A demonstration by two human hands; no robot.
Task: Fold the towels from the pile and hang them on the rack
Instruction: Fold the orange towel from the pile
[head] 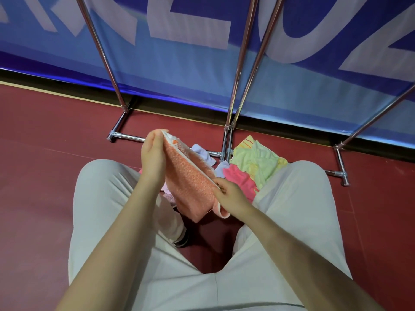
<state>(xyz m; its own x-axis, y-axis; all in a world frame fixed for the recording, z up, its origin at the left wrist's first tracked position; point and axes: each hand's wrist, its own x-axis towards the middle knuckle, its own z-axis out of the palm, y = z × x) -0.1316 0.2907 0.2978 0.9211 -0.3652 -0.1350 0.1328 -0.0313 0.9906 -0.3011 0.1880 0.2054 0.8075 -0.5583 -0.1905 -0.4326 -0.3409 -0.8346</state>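
Forearms nearest, reaching out over knees in pale trousers [298, 198]. Left hand [153, 158] holds the far end of the orange towel [190, 182], fingers curled together round its top corner. Right hand [231, 194] pinches the near end of the same folded edge between thumb and fingertips. Towel hangs doubled between both hands, above the red floor [45, 153], between the knees. Pile of towels [253, 167], yellow-green, pink, white, lies on the floor just beyond, right of centre, against the chrome rack [233, 104] base. Blue banner [179, 63] behind the rack.
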